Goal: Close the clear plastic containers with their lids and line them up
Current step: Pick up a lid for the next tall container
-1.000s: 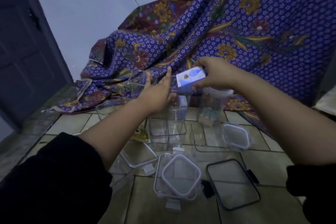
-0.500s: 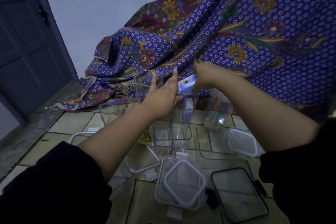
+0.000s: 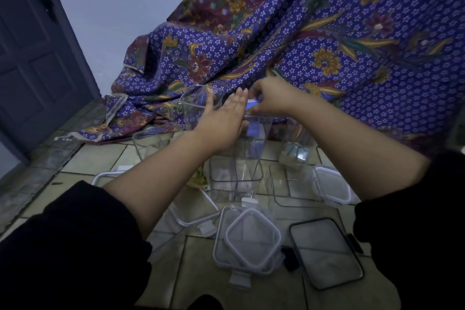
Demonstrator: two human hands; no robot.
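Note:
Several clear plastic containers stand on the tiled floor. My left hand [image 3: 224, 121] lies with straight fingers against the side of a tall clear container [image 3: 239, 166] at the centre. My right hand [image 3: 270, 98] pinches a small white and blue card [image 3: 252, 104] at that container's mouth. Another tall container [image 3: 198, 108] stands behind on the left, and one with small packets inside [image 3: 295, 146] stands to the right. Loose lids lie near me: two stacked white-rimmed lids [image 3: 249, 239], a black-rimmed lid [image 3: 327, 251] and a small white-rimmed lid [image 3: 332, 186].
A purple flowered cloth [image 3: 327, 40] drapes over something behind the containers. A dark door [image 3: 32, 58] is at the left. A low clear container [image 3: 148, 143] sits at the left, another [image 3: 292, 184] at the right, and a lid [image 3: 196, 211] lies under my left forearm.
My right hand has moved left and down with the card, from above the right container to the mouth of the centre container. My left hand stayed against that container.

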